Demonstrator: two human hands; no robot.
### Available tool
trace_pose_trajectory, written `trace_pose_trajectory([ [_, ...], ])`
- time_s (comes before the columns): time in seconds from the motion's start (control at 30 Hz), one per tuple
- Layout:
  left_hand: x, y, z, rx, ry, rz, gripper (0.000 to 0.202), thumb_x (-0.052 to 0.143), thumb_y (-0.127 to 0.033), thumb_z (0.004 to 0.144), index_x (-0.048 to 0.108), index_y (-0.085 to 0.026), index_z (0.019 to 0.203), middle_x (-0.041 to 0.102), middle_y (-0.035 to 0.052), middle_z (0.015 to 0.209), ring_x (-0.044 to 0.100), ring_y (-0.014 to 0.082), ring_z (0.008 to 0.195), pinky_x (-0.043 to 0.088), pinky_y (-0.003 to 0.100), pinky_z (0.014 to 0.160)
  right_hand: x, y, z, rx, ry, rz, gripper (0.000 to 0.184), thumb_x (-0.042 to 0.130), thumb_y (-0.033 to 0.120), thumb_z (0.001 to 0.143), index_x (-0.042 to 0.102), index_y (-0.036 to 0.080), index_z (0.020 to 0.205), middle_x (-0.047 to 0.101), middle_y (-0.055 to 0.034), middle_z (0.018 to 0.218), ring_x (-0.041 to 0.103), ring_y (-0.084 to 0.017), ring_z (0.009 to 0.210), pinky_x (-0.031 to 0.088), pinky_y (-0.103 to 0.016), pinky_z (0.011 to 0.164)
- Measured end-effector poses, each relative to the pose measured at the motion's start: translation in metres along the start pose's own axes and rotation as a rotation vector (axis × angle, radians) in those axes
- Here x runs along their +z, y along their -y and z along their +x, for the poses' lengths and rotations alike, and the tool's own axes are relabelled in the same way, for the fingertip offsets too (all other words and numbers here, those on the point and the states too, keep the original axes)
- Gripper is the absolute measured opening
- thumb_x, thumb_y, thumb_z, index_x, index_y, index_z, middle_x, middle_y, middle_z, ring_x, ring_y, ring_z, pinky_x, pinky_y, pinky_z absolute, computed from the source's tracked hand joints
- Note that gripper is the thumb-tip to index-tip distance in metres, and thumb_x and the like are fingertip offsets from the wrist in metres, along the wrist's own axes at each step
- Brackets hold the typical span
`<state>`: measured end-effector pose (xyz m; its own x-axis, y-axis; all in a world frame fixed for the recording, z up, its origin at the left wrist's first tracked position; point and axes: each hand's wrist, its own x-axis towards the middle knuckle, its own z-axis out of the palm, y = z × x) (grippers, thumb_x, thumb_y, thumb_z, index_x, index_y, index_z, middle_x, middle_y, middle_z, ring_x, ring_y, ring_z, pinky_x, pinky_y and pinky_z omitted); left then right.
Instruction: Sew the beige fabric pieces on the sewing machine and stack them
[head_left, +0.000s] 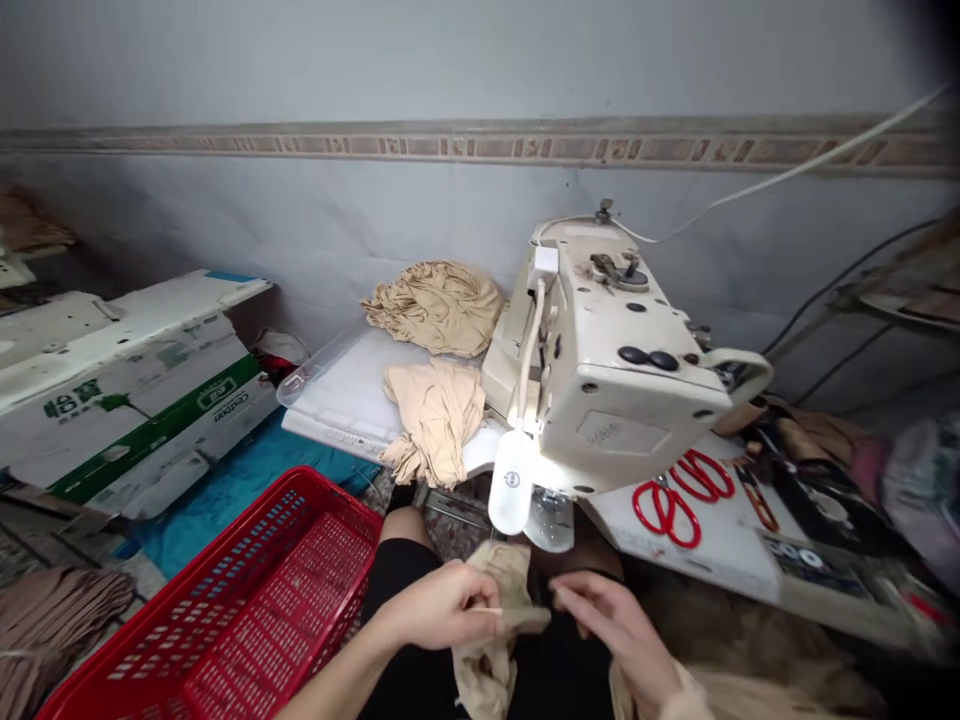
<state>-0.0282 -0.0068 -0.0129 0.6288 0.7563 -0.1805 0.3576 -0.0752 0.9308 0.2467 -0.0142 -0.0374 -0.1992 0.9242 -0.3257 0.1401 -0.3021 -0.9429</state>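
My left hand [454, 608] is closed on a piece of beige fabric [487, 680], pinching a folded edge between thumb and fingers over my lap. The fabric hangs below the hand and also bunches up above it. Just to the right, my right hand [619, 628] has its fingers stretched toward the fabric's edge, a small gap apart from it. I see nothing held in it, though the fingertips are slightly blurred. Beyond both hands stands a cream sewing machine [622, 390], its white lamp [512, 485] lit above my lap.
Two beige fabric piles, a large bundle [439, 305] and a smaller stack [439, 415], lie left of the machine. A red basket [300, 490] stands at my left. Red-handled scissors [667, 515] rest on the table at right. A carton [150, 400] and brown fabric [60, 625] are farther left.
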Motion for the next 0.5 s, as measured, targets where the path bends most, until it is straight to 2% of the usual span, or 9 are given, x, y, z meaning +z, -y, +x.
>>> trace_pose_trajectory([
  [0.07, 0.008, 0.001, 0.001, -0.039, -0.002, 0.011, 0.025, 0.072, -0.036, 0.086, 0.068, -0.014, 0.073, 0.046, -0.0052, 0.059, 0.038, 0.0094, 0.055, 0.027, 0.022, 0.052, 0.034, -0.001, 0.007, -0.044, 0.192, 0.039, 0.036, 0.081, 0.047, 0.071, 0.078, 0.030, 0.102, 0.073, -0.0105, 0.100, 0.067, -0.035, 0.097, 0.052, -0.046, 0.079],
  [0.1, 0.008, -0.001, 0.002, -0.067, -0.006, -0.009, 0.024, 0.073, -0.036, 0.084, 0.069, -0.015, 0.074, 0.046, -0.0054, 0.059, 0.038, 0.0095, 0.055, 0.027, 0.022, 0.052, 0.049, -0.002, 0.010, -0.059, 0.292, 0.011, 0.040, 0.085, 0.044, 0.065, 0.078, 0.026, 0.100, 0.072, -0.0076, 0.092, 0.067, -0.032, 0.088, 0.052, -0.043, 0.075],
  [0.17, 0.002, -0.006, 0.003, -0.120, -0.017, -0.078, 0.021, 0.076, -0.036, 0.081, 0.072, -0.015, 0.081, 0.048, -0.0054, 0.060, 0.040, 0.0103, 0.056, 0.029, 0.021, 0.052, 0.068, -0.003, 0.015, -0.097, 0.459, -0.169, 0.032, 0.088, 0.040, 0.059, 0.074, 0.018, 0.077, 0.060, 0.0007, 0.065, 0.057, -0.021, 0.063, 0.046, -0.033, 0.059],
  [0.2, -0.005, -0.008, 0.003, -0.134, -0.015, -0.102, 0.022, 0.078, -0.037, 0.080, 0.072, -0.016, 0.086, 0.051, -0.0048, 0.062, 0.042, 0.0109, 0.057, 0.031, 0.021, 0.053, 0.071, -0.002, 0.017, -0.127, 0.446, -0.270, 0.032, 0.089, 0.040, 0.059, 0.069, 0.016, 0.065, 0.050, 0.0041, 0.055, 0.049, -0.016, 0.054, 0.040, -0.029, 0.054],
  [0.27, -0.020, -0.006, 0.005, -0.121, -0.019, -0.080, 0.020, 0.076, -0.037, 0.082, 0.074, -0.018, 0.085, 0.061, -0.0013, 0.070, 0.051, 0.0139, 0.064, 0.038, 0.023, 0.059, 0.065, 0.005, 0.015, -0.187, 0.313, -0.350, 0.035, 0.083, 0.042, 0.070, 0.066, 0.014, 0.057, 0.042, 0.0060, 0.049, 0.041, -0.011, 0.050, 0.033, -0.025, 0.050],
  [0.33, -0.033, 0.003, 0.007, -0.081, -0.043, 0.039, 0.019, 0.072, -0.039, 0.085, 0.076, -0.022, 0.080, 0.069, 0.0020, 0.078, 0.059, 0.0185, 0.072, 0.044, 0.026, 0.065, 0.047, 0.015, 0.008, -0.286, 0.146, -0.301, 0.034, 0.078, 0.044, 0.080, 0.072, 0.013, 0.067, 0.050, 0.0046, 0.055, 0.044, -0.010, 0.054, 0.033, -0.023, 0.052],
  [0.37, -0.036, 0.009, 0.009, -0.069, -0.033, 0.103, 0.020, 0.070, -0.041, 0.087, 0.077, -0.024, 0.077, 0.070, 0.0016, 0.077, 0.061, 0.0202, 0.073, 0.046, 0.028, 0.067, 0.037, 0.021, 0.002, -0.334, 0.125, -0.256, 0.034, 0.079, 0.045, 0.079, 0.074, 0.013, 0.073, 0.054, 0.0040, 0.059, 0.046, -0.010, 0.056, 0.033, -0.022, 0.052],
  [0.43, -0.035, 0.023, 0.011, -0.052, -0.063, 0.166, 0.020, 0.068, -0.044, 0.087, 0.076, -0.031, 0.075, 0.072, -0.0024, 0.077, 0.065, 0.0230, 0.077, 0.051, 0.033, 0.075, 0.021, 0.032, -0.009, -0.365, 0.245, -0.145, 0.037, 0.080, 0.048, 0.080, 0.075, 0.011, 0.080, 0.057, 0.0040, 0.062, 0.048, -0.009, 0.058, 0.033, -0.020, 0.052],
  [0.5, -0.027, 0.030, 0.013, -0.056, 0.000, 0.178, 0.020, 0.066, -0.051, 0.086, 0.076, -0.036, 0.078, 0.075, -0.0084, 0.083, 0.068, 0.0254, 0.082, 0.056, 0.036, 0.076, 0.010, 0.035, -0.014, -0.317, 0.499, -0.107, 0.037, 0.077, 0.049, 0.082, 0.075, 0.011, 0.083, 0.060, 0.0045, 0.064, 0.052, -0.009, 0.058, 0.035, -0.018, 0.053],
])
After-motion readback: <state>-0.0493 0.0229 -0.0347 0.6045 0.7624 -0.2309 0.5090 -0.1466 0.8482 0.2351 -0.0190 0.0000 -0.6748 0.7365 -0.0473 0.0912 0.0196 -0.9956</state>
